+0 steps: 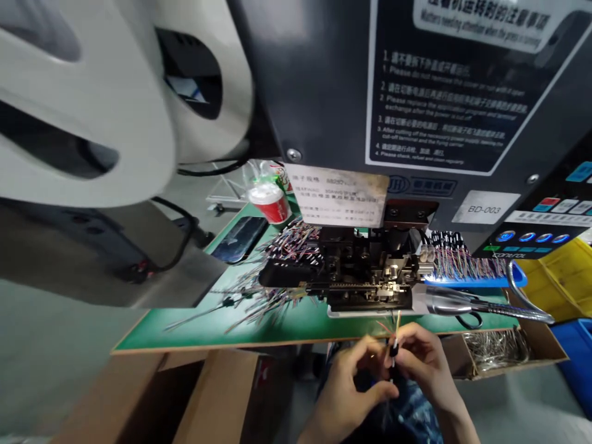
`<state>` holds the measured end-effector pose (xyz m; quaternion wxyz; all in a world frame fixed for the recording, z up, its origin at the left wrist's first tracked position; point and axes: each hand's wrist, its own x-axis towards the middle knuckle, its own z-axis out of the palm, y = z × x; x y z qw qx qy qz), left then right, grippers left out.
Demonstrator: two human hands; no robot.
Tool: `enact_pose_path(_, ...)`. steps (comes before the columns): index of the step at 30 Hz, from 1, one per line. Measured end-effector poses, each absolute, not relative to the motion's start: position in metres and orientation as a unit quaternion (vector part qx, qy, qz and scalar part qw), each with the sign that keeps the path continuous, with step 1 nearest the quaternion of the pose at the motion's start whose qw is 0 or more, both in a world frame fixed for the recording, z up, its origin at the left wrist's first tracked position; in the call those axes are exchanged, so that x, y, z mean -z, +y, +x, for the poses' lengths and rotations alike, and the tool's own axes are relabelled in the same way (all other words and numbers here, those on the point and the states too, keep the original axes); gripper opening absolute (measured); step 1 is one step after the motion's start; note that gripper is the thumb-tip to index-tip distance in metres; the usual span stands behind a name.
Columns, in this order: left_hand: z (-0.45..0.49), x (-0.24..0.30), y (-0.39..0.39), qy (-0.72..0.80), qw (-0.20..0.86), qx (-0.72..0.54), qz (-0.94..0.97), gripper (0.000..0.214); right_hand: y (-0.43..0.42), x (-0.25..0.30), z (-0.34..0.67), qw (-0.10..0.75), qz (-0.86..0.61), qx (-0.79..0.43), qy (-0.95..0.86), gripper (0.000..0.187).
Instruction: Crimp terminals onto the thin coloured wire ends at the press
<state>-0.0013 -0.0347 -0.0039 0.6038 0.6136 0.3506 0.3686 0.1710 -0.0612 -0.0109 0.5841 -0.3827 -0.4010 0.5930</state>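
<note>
A small black wire connector (393, 349) with coloured leads (396, 320) sits pinched between the fingers (407, 340) of my left hand (346, 398) and right hand (425, 364). They press together just below the edge of the green desk (277, 327), in front of the crimping machine (365, 271).

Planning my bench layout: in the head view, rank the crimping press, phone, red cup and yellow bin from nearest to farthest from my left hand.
From the left hand:
1. Crimping press, straight ahead on the bench.
2. Phone and red cup, ahead and to the left; too close to call.
3. Yellow bin, far right.
</note>
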Motion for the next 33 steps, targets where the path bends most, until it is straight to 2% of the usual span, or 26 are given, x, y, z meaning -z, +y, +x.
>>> enact_pose_path(3, 0.006, -0.003, -0.021, 0.305, 0.652, -0.408, 0.561, 0.083, -0.065, 0.008, 0.180, 0.575, -0.388, -0.610, -0.385, 0.028)
enact_pose_path(4, 0.009, -0.005, -0.018, 0.297, 0.652, -0.417, 0.559, 0.090, -0.065, 0.008, 0.181, 0.574, -0.381, -0.618, -0.379, 0.029)
enact_pose_path(5, 0.013, -0.005, -0.015, 0.291, 0.644, -0.424, 0.566, 0.089, -0.065, 0.008, 0.182, 0.576, -0.374, -0.623, -0.374, 0.030)
enact_pose_path(9, 0.021, -0.004, -0.012, 0.323, 0.553, -0.452, 0.621, 0.045, -0.063, 0.007, 0.178, 0.591, -0.351, -0.636, -0.350, 0.027)
enact_pose_path(15, 0.022, -0.005, -0.019, 0.379, 0.490, -0.485, 0.617, 0.024, -0.062, 0.010, 0.170, 0.618, -0.361, -0.626, -0.308, 0.025)
enact_pose_path(20, 0.026, -0.009, -0.026, 0.412, 0.535, -0.470, 0.569, 0.022, -0.062, 0.015, 0.164, 0.647, -0.402, -0.580, -0.288, 0.030)
enact_pose_path(23, 0.030, 0.002, -0.025, 0.402, 0.601, -0.468, 0.507, 0.033, -0.060, 0.021, 0.164, 0.627, -0.350, -0.639, -0.277, 0.038)
enact_pose_path(26, 0.030, 0.016, -0.020, 0.356, 0.681, -0.459, 0.447, 0.045, -0.056, 0.029, 0.167, 0.580, -0.257, -0.726, -0.267, 0.034)
enact_pose_path(29, 0.023, 0.022, -0.013, 0.292, 0.715, -0.457, 0.442, 0.039, -0.054, 0.034, 0.171, 0.560, -0.212, -0.761, -0.250, 0.028)
enact_pose_path(33, 0.014, 0.012, -0.007, 0.250, 0.724, -0.440, 0.469, 0.032, -0.054, 0.034, 0.173, 0.534, -0.215, -0.782, -0.236, 0.030)
